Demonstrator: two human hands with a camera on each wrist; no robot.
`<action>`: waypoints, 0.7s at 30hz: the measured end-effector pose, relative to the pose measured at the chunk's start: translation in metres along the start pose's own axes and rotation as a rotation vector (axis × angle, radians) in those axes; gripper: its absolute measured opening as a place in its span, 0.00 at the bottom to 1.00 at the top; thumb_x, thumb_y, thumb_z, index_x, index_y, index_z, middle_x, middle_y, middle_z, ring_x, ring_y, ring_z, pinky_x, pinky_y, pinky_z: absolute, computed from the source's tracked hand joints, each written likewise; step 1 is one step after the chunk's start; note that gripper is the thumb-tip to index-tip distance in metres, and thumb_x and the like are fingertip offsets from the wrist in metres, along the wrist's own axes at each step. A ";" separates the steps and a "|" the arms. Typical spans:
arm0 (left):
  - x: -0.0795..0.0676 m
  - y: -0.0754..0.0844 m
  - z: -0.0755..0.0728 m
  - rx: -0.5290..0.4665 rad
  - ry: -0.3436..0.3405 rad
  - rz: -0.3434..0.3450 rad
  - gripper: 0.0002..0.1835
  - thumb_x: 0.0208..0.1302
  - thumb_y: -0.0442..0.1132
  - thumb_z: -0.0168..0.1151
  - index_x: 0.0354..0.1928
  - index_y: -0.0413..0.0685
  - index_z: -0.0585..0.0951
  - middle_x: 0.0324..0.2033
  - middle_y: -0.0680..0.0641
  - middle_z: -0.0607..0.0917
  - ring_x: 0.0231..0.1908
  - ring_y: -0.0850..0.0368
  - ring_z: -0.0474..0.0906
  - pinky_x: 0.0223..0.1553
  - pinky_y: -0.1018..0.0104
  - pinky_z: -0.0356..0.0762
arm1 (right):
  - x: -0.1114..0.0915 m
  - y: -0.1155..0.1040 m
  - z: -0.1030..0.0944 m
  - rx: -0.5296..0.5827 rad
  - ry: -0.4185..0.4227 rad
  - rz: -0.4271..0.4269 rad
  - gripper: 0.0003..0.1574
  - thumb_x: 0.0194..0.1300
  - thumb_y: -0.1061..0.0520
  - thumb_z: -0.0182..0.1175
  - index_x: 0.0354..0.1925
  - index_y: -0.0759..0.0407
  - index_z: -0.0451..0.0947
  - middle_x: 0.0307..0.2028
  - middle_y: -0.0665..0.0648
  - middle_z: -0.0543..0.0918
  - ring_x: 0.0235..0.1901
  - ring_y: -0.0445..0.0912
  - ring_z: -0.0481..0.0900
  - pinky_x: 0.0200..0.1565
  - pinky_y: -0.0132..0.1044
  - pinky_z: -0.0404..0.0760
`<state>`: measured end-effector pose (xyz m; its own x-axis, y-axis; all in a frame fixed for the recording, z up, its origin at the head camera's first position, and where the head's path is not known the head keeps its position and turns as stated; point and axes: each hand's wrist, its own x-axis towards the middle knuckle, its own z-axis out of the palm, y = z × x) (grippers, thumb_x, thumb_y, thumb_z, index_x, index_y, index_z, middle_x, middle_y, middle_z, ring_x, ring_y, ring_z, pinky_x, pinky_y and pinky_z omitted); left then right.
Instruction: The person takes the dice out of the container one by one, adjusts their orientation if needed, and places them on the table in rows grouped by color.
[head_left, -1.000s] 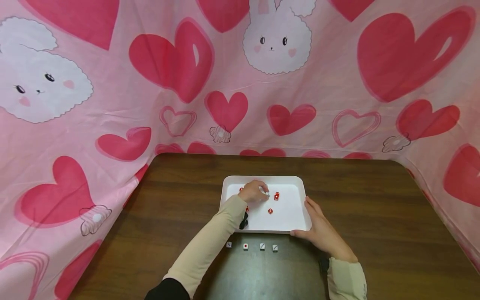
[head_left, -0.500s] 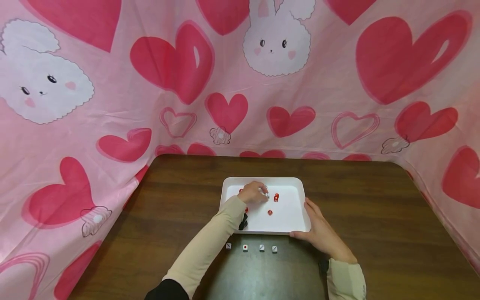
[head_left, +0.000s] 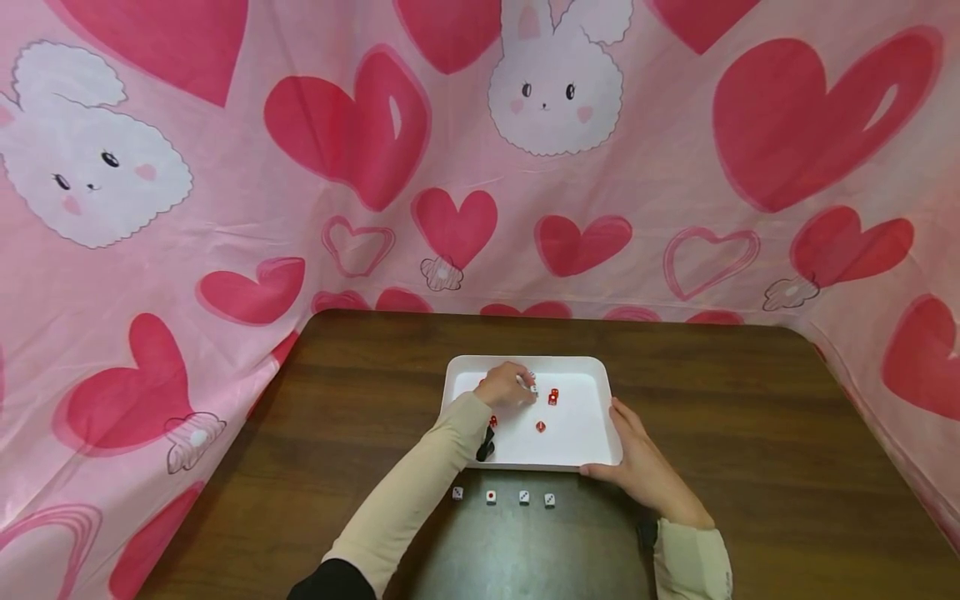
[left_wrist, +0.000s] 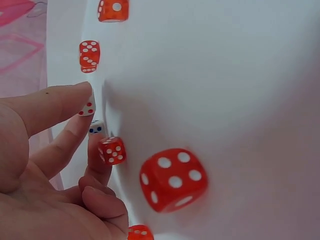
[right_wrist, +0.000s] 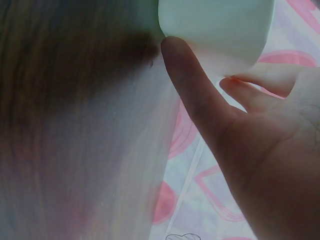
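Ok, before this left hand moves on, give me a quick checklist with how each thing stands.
1. White die with red dots pinched in the left hand: ok.
2. Tray held by the right hand at its near right corner: ok.
3. Row of four white dice on the near side of the tray, spaced apart: ok.
4. Pinched die outside the tray: not ok, it is within the rim.
5. Pinched die lifted off the tray floor: cannot tell.
6. Left hand clear of the blue-dotted white die: cannot tell, they overlap in the left wrist view.
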<state>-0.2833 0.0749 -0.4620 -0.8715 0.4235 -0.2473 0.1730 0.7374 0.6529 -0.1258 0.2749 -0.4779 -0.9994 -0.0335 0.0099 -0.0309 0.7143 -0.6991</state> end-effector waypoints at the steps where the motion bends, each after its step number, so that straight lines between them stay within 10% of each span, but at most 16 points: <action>1: 0.000 0.000 -0.001 -0.002 0.000 0.001 0.07 0.55 0.37 0.70 0.36 0.45 0.83 0.35 0.48 0.82 0.33 0.59 0.70 0.33 0.70 0.66 | 0.000 0.000 0.000 -0.002 0.001 0.001 0.67 0.47 0.43 0.75 0.71 0.72 0.51 0.71 0.70 0.51 0.65 0.67 0.62 0.60 0.64 0.66; 21: -0.010 0.005 -0.017 -0.143 0.096 0.073 0.10 0.55 0.35 0.69 0.39 0.40 0.85 0.29 0.48 0.85 0.26 0.61 0.75 0.26 0.73 0.72 | 0.000 -0.009 0.002 0.008 -0.056 0.075 0.67 0.49 0.41 0.74 0.72 0.70 0.49 0.72 0.72 0.46 0.66 0.69 0.58 0.62 0.65 0.63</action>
<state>-0.2815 0.0652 -0.4443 -0.9001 0.4159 -0.1301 0.1765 0.6210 0.7637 -0.1253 0.2668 -0.4730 -0.9964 -0.0194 -0.0821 0.0440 0.7107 -0.7021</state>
